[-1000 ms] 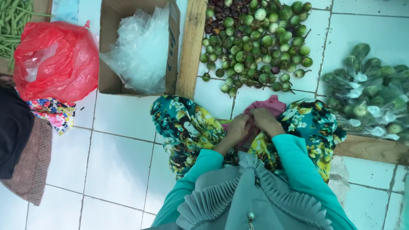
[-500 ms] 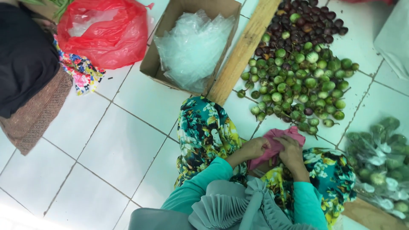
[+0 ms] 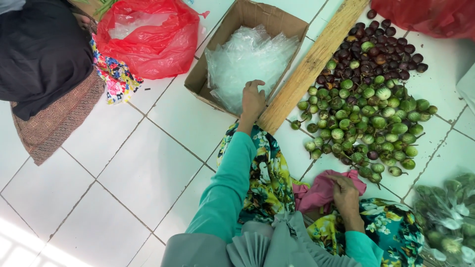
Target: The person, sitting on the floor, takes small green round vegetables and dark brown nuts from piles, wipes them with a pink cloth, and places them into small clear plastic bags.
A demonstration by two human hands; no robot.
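The right hand [image 3: 345, 194] rests in the lap, fingers curled and pinching a pink cloth [image 3: 319, 192]. Beyond the knee, the left hand [image 3: 253, 100] lies spread on the near edge of the box [image 3: 198, 79], fingertips touching the clear bags [image 3: 247, 62] heaped inside; none is lifted. Judging by this, packing is partly done: one cluster of filled bags [image 3: 448, 222] lies at right (too bunched to count), while one large pile of eggplants [image 3: 368, 104], green and purple, sits loose past the plank [image 3: 311, 66]. Two red bags [image 3: 148, 37] lie farthest.
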